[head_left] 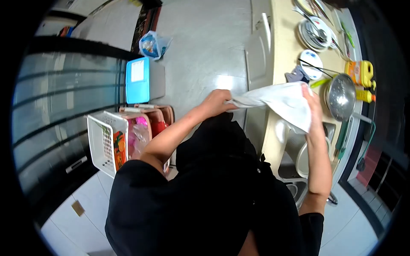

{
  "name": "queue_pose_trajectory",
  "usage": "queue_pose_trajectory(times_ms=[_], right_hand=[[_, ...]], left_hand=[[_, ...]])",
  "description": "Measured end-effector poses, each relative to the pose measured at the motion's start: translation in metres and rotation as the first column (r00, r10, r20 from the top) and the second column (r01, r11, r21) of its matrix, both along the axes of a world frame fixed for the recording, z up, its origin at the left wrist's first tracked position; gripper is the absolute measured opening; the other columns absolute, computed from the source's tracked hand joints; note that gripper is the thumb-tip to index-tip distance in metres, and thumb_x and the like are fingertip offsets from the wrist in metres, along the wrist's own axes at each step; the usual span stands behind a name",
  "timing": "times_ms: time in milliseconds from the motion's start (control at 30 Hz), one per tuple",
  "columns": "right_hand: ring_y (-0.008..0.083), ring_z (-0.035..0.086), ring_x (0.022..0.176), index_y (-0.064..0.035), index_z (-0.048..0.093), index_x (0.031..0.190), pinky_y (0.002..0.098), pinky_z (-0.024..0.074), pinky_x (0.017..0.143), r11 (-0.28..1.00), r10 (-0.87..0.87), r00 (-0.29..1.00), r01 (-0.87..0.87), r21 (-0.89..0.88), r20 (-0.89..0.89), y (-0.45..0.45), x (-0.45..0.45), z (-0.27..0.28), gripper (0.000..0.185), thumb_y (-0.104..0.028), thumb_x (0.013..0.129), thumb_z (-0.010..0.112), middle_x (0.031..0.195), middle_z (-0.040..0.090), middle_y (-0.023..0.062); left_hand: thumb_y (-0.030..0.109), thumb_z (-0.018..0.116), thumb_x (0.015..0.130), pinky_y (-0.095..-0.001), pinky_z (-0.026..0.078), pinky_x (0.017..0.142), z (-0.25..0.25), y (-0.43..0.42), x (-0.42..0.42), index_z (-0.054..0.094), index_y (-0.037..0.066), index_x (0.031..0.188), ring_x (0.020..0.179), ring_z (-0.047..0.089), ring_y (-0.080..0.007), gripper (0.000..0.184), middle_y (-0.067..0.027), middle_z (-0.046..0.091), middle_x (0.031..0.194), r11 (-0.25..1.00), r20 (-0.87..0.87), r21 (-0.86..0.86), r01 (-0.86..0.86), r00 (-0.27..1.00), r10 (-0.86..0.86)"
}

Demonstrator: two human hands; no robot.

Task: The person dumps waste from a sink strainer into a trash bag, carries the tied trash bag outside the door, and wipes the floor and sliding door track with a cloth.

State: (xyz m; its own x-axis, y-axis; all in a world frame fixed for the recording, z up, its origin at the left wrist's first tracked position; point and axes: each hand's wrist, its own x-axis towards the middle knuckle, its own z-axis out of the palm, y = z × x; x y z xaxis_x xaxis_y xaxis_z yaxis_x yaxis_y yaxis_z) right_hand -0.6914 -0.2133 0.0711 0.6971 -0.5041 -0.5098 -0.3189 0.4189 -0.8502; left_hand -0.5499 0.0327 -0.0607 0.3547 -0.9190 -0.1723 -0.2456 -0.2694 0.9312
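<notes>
A white cloth (282,102) is stretched between my two hands, over the edge of the cream counter. Its narrow, bunched end is gripped in my left hand (218,102), whose fingers are closed above the floor. The wider, spread end is held by my right hand (314,109), near the sink (292,147). Just beyond my right hand, a metal bowl (341,97) stands tilted on the counter. A grey rag (297,74) lies close to the cloth's upper edge, beside a small white plate (311,64) with chopsticks.
Stacked bowls (314,36) sit farther up the counter (284,47). Yellow bottles (361,73) line the wall. An open cabinet door (259,55) juts out below. On the left are a blue-lidded box (138,81), a plastic bag (151,46) and a white basket (100,143).
</notes>
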Motion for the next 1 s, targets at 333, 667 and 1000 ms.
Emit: queue_pose_trajectory(times_ms=[333, 667, 1000], right_hand=[[0.0217, 0.063, 0.081, 0.0065, 0.058, 0.104, 0.0326, 0.0501, 0.074, 0.844, 0.495, 0.785, -0.537, -0.011, -0.373, 0.051, 0.104, -0.163, 0.06, -0.046, 0.078, 0.068, 0.095, 0.064, 0.0165], [0.0309, 0.052, 0.114, -0.0194, 0.054, 0.125, 0.0359, 0.0403, 0.098, -0.068, 0.925, 0.039, -0.962, -0.266, -0.377, 0.156, 0.126, -0.191, 0.059, -0.041, 0.073, 0.072, 0.12, 0.057, 0.0157], [0.0186, 0.056, 0.101, -0.0058, 0.058, 0.116, 0.0325, 0.0428, 0.092, 0.762, 0.524, 0.829, -0.354, 0.542, -0.195, 0.225, 0.185, -0.262, 0.033, -0.025, 0.088, 0.06, 0.117, 0.057, 0.0065]], left_hand=[[0.015, 0.057, 0.087, -0.0337, 0.043, 0.087, -0.072, 0.145, 0.027, 0.06, -0.004, 0.106, 0.1, 0.057, -0.0329, 0.028, -0.0202, 0.058, 0.108, 0.873, 0.273, 0.21, -0.441, 0.884, 0.38], [-0.009, 0.061, 0.073, -0.0263, 0.046, 0.069, -0.09, 0.209, 0.058, 0.069, 0.006, 0.098, 0.076, 0.057, -0.0196, 0.029, -0.0094, 0.057, 0.096, 0.532, 0.209, -0.05, -0.845, 0.512, 0.833], [0.013, 0.066, 0.079, -0.0364, 0.045, 0.064, -0.206, 0.289, 0.156, 0.066, 0.02, 0.107, 0.071, 0.053, -0.0247, 0.029, -0.007, 0.049, 0.087, 0.6, 0.588, 0.151, -0.785, 0.559, 0.584]])
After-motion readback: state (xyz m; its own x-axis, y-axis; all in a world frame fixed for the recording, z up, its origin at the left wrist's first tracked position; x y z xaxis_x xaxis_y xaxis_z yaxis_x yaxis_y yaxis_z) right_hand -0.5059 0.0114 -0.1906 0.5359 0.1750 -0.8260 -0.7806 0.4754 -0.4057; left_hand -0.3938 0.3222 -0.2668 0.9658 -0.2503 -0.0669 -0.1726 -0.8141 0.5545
